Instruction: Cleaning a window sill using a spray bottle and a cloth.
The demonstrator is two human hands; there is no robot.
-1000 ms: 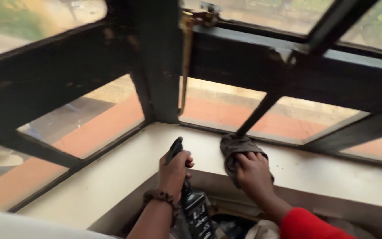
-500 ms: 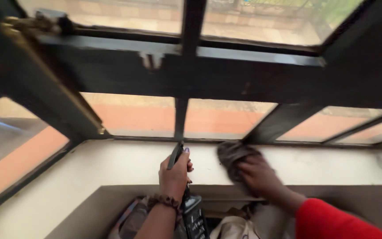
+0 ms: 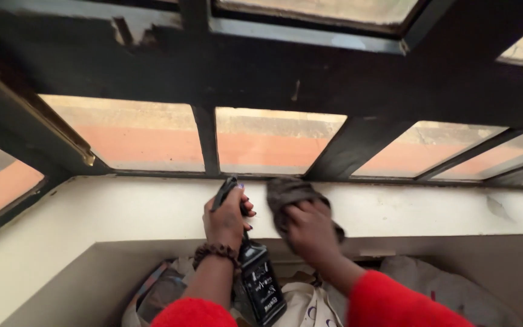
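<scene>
Here, black labelled spray bottle [image 3: 260, 280] in left hand [image 3: 226, 218].

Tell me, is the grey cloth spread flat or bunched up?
Bunched up: the grey cloth sits crumpled under the right hand on the white sill.

One spray bottle [image 3: 260, 280], one grey cloth [image 3: 292, 195], one beaded bracelet [image 3: 215, 251], two hands.

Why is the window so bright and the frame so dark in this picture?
Head view: daylight glares through the glass panes, so the black window frame turns near-silhouette. The white sill is softly lit, while the left hand gripping a black spray bottle and the right hand on a dark grey cloth look slightly soft. Frame bars splay outward at the edges.
</scene>
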